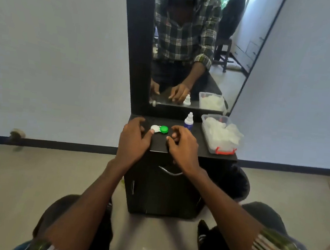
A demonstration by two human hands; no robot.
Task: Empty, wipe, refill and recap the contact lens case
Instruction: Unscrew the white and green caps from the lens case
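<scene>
Lens case [159, 129]: lay flat mid-bench [159, 144], long axis left-right, white cap left, green cap right.
Left grip [133, 136]: my thumb touched the white cap, fingers loosely spread.
Right grip [182, 144]: loosely curled, held nothing, near case.

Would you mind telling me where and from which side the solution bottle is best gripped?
Grip the solution bottle round its wide lower body, not the narrow white tip. It stands upright at the cabinet's back edge, so the right hand, nearest and holding nothing, should probably come from the front.
</scene>
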